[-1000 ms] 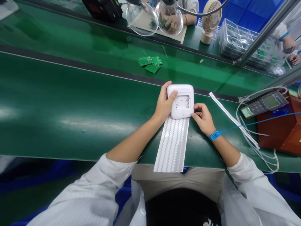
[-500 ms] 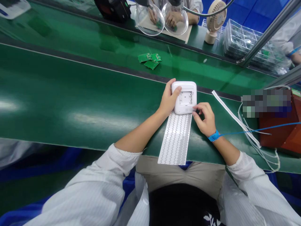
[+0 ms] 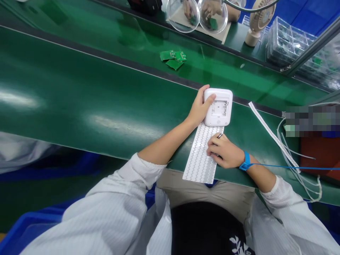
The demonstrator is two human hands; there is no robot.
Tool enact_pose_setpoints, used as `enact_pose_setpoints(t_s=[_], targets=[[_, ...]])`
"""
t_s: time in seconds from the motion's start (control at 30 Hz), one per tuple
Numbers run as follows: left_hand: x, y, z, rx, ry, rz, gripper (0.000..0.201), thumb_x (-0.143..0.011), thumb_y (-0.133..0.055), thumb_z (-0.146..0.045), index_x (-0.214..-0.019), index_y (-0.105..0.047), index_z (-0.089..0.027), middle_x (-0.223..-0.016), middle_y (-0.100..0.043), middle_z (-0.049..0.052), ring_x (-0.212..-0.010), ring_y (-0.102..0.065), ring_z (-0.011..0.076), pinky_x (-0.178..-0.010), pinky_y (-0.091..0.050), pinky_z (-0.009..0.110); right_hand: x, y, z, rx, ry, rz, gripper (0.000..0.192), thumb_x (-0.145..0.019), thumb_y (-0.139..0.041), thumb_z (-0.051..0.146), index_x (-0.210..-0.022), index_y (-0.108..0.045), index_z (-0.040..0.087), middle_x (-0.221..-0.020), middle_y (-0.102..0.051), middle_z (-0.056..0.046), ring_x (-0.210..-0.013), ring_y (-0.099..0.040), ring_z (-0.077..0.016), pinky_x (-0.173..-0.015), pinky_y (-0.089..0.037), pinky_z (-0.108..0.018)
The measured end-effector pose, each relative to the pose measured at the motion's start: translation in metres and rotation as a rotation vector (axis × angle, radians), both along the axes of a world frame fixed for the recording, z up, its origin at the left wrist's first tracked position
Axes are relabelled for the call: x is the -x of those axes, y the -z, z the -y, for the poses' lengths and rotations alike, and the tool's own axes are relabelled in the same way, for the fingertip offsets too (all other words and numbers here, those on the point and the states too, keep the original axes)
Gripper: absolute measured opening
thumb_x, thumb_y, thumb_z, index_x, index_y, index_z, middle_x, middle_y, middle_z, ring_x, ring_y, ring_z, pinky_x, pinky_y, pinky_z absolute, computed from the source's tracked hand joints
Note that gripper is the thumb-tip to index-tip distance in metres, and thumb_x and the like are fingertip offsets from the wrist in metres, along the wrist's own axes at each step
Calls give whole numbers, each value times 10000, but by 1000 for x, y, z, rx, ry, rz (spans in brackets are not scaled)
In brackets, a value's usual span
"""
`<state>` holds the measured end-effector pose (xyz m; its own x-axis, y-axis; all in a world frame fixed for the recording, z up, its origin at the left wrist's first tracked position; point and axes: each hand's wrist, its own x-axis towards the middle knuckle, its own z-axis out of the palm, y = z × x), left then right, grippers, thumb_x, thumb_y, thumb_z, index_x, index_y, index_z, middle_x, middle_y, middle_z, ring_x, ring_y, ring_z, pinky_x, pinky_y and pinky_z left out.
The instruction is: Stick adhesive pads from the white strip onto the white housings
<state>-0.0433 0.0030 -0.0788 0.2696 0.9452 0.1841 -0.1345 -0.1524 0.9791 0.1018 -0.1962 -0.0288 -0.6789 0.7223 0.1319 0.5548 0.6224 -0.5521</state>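
A white square device housing [image 3: 227,106] with rounded corners lies back side up, its battery compartment uncovered and metal contacts showing. My left hand [image 3: 200,108] grips it along the left edge, thumb on the face. A long white sheet of small stickers [image 3: 198,156] in wavy rows extends from beneath the housing over the table's near edge. Over the sheet's right side is my right hand [image 3: 225,150], fingers curled down onto the stickers. Small dark bits show at its fingers; what they pinch, if anything, I cannot make out. A blue wrist strap circles that wrist.
Several green circuit boards [image 3: 174,60] lie beyond the dark divider strip. A narrow paper strip [image 3: 273,136] and white cables [image 3: 313,191] are at right, beside a red-brown box [image 3: 316,152]. Across the bench are a co-worker's hands [image 3: 209,9], a small fan [image 3: 259,21] and clear compartment boxes [image 3: 287,39].
My right hand has left the housing's lower right corner and moved down and left onto the sticker sheet. My left hand keeps its grip on the housing. The view has shifted.
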Motion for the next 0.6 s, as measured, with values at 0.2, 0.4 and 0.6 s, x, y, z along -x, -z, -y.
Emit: enact_pose_setpoints(t_s=[0.2,0.4,0.6], targets=[[2,0,-1,19,22,20,606,-1019,-815,-628,-1524,-646,-340,-1652,-688,91,-1593,-606,376,-1313,-538,490,6,-4,4,-1,7,90,199,-977,-631,115,-1132,-720,202,-1241,-665,-143,-1197,-538,-361,-1034,-448,-548],[4,0,-2,10,15,3,620,-999,-819,-669,-1507,-665,-348,-1623,-713,84,-1553,-646,373,-1286,-567,493,11,-3,3,20,27,113,155,-948,-639,125,-1070,-695,203,-1212,-663,-146,-1167,-533,-363,-1023,-447,-548],[5,-1,-1,-7,3,-23,622,-1016,-802,-676,-1519,-658,-342,-1610,-714,92,-1536,-655,386,-1276,-577,509,10,-4,5,12,34,101,170,-955,-634,125,-1093,-698,201,-1215,-668,-145,-1172,-539,-364,-1011,-444,-544]])
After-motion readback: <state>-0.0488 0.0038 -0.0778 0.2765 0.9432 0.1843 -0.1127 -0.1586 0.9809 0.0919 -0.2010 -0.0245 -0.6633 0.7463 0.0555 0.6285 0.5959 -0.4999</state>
